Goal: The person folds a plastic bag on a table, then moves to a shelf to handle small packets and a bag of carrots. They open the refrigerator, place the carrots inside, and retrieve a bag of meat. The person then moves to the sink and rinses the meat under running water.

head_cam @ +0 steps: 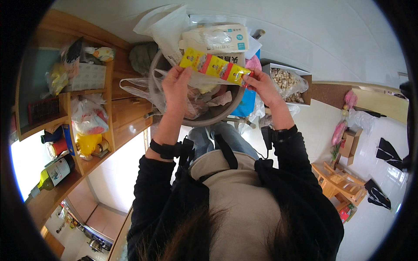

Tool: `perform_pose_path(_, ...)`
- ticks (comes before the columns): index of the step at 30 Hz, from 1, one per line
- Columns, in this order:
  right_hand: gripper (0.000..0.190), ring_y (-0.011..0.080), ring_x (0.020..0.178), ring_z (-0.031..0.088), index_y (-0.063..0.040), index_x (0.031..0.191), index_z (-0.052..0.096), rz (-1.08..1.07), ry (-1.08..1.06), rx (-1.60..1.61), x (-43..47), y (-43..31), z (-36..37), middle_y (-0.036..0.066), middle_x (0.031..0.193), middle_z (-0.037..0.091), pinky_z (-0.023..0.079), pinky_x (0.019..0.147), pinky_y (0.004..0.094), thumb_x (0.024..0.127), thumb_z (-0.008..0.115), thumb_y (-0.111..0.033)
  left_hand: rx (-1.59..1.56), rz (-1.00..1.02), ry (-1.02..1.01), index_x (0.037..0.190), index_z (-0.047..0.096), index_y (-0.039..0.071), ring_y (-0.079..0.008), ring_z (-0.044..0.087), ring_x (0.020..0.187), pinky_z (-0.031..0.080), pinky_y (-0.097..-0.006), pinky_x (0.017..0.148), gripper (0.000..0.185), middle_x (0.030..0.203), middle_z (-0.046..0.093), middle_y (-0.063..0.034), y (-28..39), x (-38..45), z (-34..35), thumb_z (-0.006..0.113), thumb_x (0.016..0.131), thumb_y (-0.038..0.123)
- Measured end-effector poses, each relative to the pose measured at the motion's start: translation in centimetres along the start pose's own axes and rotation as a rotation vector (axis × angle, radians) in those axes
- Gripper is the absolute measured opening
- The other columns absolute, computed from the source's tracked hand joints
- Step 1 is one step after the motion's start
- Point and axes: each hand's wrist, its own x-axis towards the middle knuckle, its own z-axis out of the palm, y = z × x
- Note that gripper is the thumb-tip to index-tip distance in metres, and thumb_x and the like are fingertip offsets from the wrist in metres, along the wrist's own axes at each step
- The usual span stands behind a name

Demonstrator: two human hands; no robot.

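Observation:
Stretched between my hands is a strip of joined yellow-and-red sachets (pixel 215 67), which bears printing and small pictures. My left hand (pixel 177 83) pinches its left end, and my right hand (pixel 259 83) grips the right end. Beneath the strip stands a round grey-brown tub (pixel 209 122). Clear plastic bags (pixel 158 88) lie in it and hang over its left rim. A pale scrap (pixel 220 99) rests inside near the right wall. The strip and my forearms hide part of the contents.
Behind the tub lie a white glove carton (pixel 217 37) and a white plastic bag (pixel 166 29). At right, an open box (pixel 305 89) holds bagged mushroom-like pieces (pixel 285 83). Wooden shelves (pixel 109 78) at left carry bags and a wine bottle (pixel 52 177). Farther right stands a wooden chair (pixel 341 182).

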Motion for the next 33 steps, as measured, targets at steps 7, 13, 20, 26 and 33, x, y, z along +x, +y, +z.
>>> perform_pose_path(7, 0.038, 0.0089, 0.074, 0.059, 0.001, 0.123, 0.06, -0.184, 0.087, 0.034, 6.3, -3.7, 0.6, 0.003, 0.09, 0.065, 0.048, 0.066, 0.0225, 0.092, 0.068, -0.019, -0.694, -0.31, -0.032, 0.125, 0.044, -0.006, -0.0303, 0.063, 0.104, 0.054, -0.0451, 0.095, 0.03, 0.121, 0.057, -0.0204, 1.6, 6.3, 3.3, 0.05, 0.097, 0.005)
perform_pose_path(13, 0.049, 0.0125, 0.081, 0.065, 0.006, 0.128, 0.053, -0.205, 0.266, -0.029, 10.2, -3.7, 1.8, 0.01, 0.1, 0.069, 0.053, 0.068, 0.0258, 0.089, 0.07, -0.017, -0.685, -0.575, -0.104, 0.135, 0.037, -0.007, -0.0315, 0.057, 0.116, 0.051, -0.0442, 0.1, 0.042, 0.129, 0.052, -0.0234, 0.9, 8.7, 3.8, 0.05, 0.098, 0.009)
perform_pose_path(20, 0.032, 0.0329, 0.089, 0.066, -0.006, 0.117, 0.064, -0.551, 0.4, -0.834, 4.3, -1.4, 4.0, 0.015, 0.099, 0.068, 0.054, 0.078, 0.042, 0.085, 0.064, -0.012, -0.241, -0.396, -0.199, 0.128, 0.051, -0.005, -0.0273, 0.063, 0.105, 0.052, -0.0368, 0.093, 0.035, 0.118, 0.062, -0.0173, 2.5, 3.9, -1.8, 0.053, 0.096, 0.008)
perform_pose_path(26, 0.02, 0.0364, 0.094, 0.065, -0.005, 0.105, 0.066, -0.206, -0.119, -1.183, -0.1, 3.2, 7.7, 0.018, 0.099, 0.067, 0.052, 0.077, 0.0478, 0.088, 0.056, -0.009, 0.398, -0.176, -0.479, 0.115, 0.064, 0.004, -0.0215, 0.065, 0.101, 0.05, -0.0334, 0.09, 0.024, 0.109, 0.067, -0.0104, -0.8, -0.6, -5.5, 0.055, 0.092, 0.008)
perform_pose_path(33, 0.048, 0.0396, 0.105, 0.062, -0.009, 0.134, 0.054, -0.342, -0.075, -0.92, 1.9, 4.3, 8.5, 0.021, 0.115, 0.065, 0.049, 0.089, 0.0466, 0.086, 0.052, -0.003, 1.08, 0.377, -0.493, 0.134, 0.052, 0.01, -0.0389, 0.048, 0.124, 0.042, -0.0494, 0.102, 0.051, 0.146, 0.043, -0.0132, -4.5, -3.2, -6.0, 0.065, 0.085, 0.02)
